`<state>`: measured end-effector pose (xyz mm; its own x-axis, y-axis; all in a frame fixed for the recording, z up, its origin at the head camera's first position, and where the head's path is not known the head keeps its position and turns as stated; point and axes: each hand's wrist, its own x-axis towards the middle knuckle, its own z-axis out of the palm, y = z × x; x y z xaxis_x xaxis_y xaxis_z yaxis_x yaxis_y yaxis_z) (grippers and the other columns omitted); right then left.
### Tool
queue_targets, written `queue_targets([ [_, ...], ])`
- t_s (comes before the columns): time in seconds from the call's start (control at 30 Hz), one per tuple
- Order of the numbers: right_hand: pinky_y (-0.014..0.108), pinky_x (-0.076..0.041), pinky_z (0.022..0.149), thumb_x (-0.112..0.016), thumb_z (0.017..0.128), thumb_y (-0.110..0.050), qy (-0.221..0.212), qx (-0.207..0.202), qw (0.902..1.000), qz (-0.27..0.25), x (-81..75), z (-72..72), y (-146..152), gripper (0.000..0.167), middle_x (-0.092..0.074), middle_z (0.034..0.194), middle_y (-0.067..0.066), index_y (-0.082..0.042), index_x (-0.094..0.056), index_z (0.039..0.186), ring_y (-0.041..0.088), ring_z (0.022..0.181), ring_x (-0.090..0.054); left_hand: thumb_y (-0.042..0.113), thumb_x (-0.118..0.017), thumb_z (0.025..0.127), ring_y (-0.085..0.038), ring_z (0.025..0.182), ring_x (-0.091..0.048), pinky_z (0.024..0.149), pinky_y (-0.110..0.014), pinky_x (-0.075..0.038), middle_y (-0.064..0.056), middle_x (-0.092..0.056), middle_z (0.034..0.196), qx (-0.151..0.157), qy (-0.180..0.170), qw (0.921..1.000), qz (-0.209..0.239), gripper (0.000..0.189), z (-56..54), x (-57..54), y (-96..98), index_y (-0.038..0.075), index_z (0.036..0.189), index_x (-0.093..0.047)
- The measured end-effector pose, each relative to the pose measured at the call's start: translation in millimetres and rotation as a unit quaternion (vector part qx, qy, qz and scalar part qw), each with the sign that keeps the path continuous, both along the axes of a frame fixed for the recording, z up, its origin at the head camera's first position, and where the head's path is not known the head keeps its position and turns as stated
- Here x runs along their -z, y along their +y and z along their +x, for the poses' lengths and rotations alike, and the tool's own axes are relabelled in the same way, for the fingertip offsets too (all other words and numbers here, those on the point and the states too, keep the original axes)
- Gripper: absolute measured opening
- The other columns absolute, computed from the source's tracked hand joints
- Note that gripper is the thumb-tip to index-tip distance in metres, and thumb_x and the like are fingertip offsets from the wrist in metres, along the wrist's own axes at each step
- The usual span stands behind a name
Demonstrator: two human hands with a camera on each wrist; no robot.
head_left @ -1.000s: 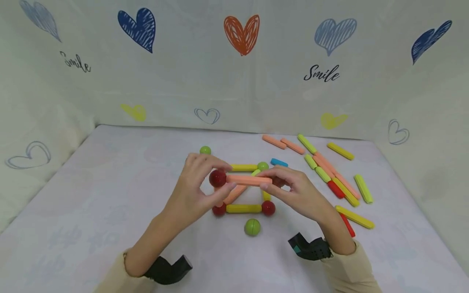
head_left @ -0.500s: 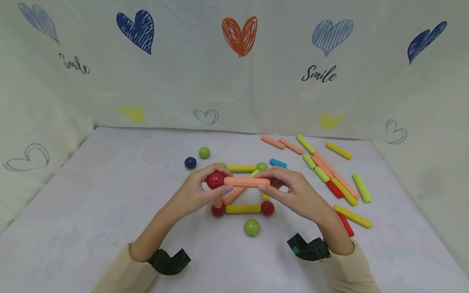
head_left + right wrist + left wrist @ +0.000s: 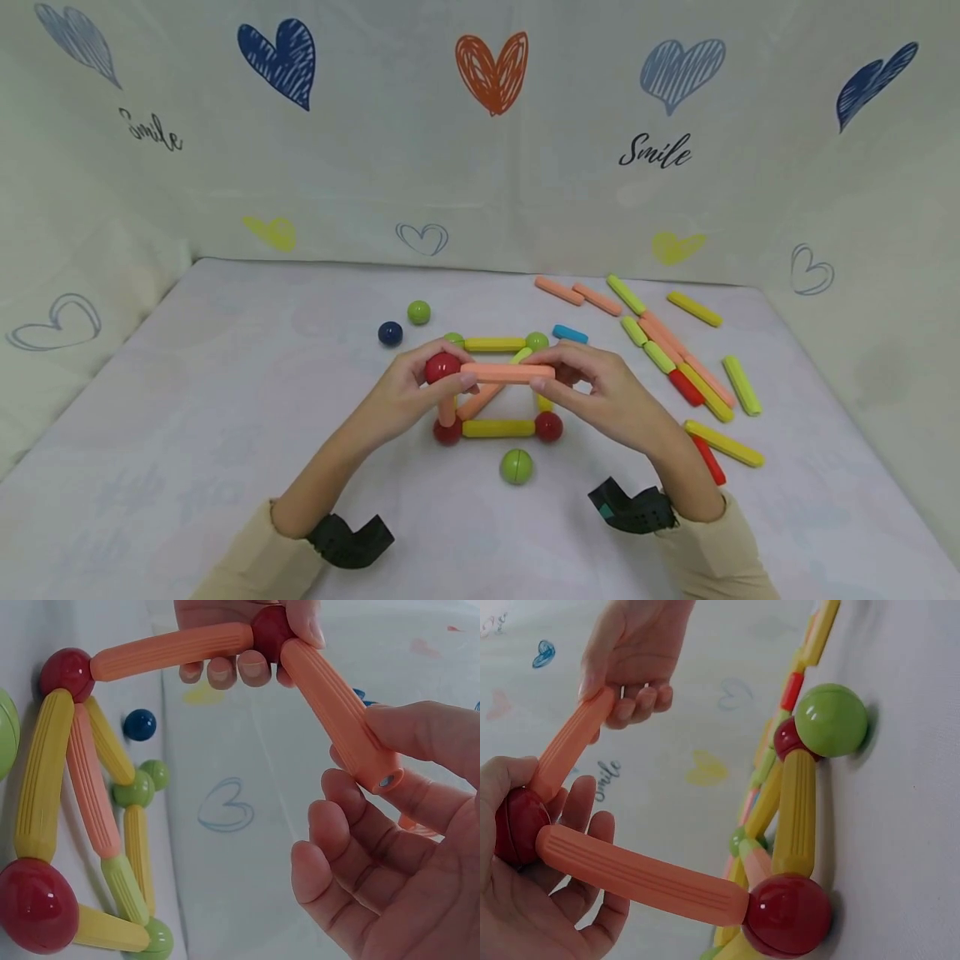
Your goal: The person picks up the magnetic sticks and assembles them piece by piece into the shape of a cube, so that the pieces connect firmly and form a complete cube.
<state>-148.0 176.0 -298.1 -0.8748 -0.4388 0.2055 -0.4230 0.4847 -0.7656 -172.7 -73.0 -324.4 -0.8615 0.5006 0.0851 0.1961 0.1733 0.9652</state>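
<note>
My left hand (image 3: 393, 396) grips a red ball (image 3: 442, 367) at the top of an upright orange stick (image 3: 641, 874). That stick rises from a red corner ball (image 3: 787, 915) of a frame on the table. A second orange stick (image 3: 510, 373) runs sideways from the held ball, its near end against it. My right hand (image 3: 596, 383) pinches this stick's free end between thumb and fingers; a small bluish spot shows in the end hole in the right wrist view. Below, yellow sticks (image 3: 497, 428) join red and green balls into a square, with an orange-and-lime diagonal (image 3: 94, 780).
A loose green ball (image 3: 517, 466) lies in front of the frame. Behind it to the left are a dark blue ball (image 3: 390, 334) and another green ball (image 3: 418, 312). A short blue stick (image 3: 570, 333) and several coloured sticks (image 3: 705, 392) lie on the right.
My left hand has come lower and turned around the red ball, uncovering the dark blue ball behind. The right hand keeps its pinch on the orange stick, nearly still.
</note>
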Motion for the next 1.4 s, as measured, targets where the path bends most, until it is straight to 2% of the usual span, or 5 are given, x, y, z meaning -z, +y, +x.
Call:
queue_targets([
  [0.2, 0.022, -0.048, 0.07, -0.062, 0.089, -0.02, -0.014, 0.0, 0.9999, -0.003, -2.0, -0.2, 0.9, 0.026, -0.058, 0.089, 0.0, -0.009, -0.062, 0.113, 0.014, 0.079, -0.055, 0.017, -0.058, 0.092, -0.021, 0.09, -0.064, 0.083, -0.048, -0.052, -0.014, -0.066, 0.1, 0.002, -0.003, 0.9999, 0.013, 0.021, 0.4, 0.1, 1.8, 0.006, 0.108, -0.053],
  [0.4, 0.024, -0.048, 0.069, -0.066, 0.087, -0.024, -0.082, -0.008, 0.9966, 0.001, 1.2, -1.8, 3.1, 0.04, -0.059, 0.09, 0.002, -0.01, -0.053, 0.122, 0.017, 0.08, -0.055, 0.018, -0.059, 0.091, -0.019, 0.089, -0.064, 0.084, -0.047, -0.052, -0.012, -0.066, 0.099, -0.003, 0.003, 0.9999, 0.017, 0.02, 1.0, 0.7, 2.1, 0.006, 0.107, -0.054],
  [0.73, 0.019, -0.043, 0.06, -0.068, 0.084, -0.03, -0.162, -0.07, 0.9769, 0.12, 33.8, 7.2, -3.8, 0.038, -0.054, 0.074, -0.004, -0.004, -0.059, 0.11, 0.008, 0.068, -0.05, 0.019, -0.059, 0.092, -0.02, 0.09, -0.064, 0.081, -0.044, -0.053, -0.012, -0.067, 0.102, -0.014, -0.001, 0.9997, 0.019, 0.021, 3.0, 2.5, 4.1, 0.007, 0.108, -0.053],
  [1.0, 0.02, -0.041, 0.058, -0.07, 0.081, -0.039, -0.133, -0.081, 0.9718, 0.177, 47.1, 18.5, -21.6, 0.039, -0.051, 0.065, -0.01, -0.012, -0.062, 0.107, 0.001, 0.059, -0.047, 0.018, -0.059, 0.091, -0.02, 0.09, -0.065, 0.082, -0.045, -0.053, -0.015, -0.067, 0.102, -0.016, -0.003, 0.9996, 0.025, 0.02, 3.6, 2.0, 3.1, 0.007, 0.107, -0.053],
  [1.4, 0.019, -0.045, 0.06, -0.069, 0.083, -0.03, -0.154, -0.084, 0.9701, 0.167, 56.9, 20.6, -29.4, 0.026, -0.052, 0.07, -0.01, -0.016, -0.063, 0.105, 0.002, 0.063, -0.049, 0.017, -0.059, 0.091, -0.02, 0.091, -0.064, 0.083, -0.044, -0.053, -0.018, -0.065, 0.104, -0.018, -0.008, 0.9992, 0.034, 0.02, 3.5, 0.7, 2.3, 0.006, 0.107, -0.054],
])
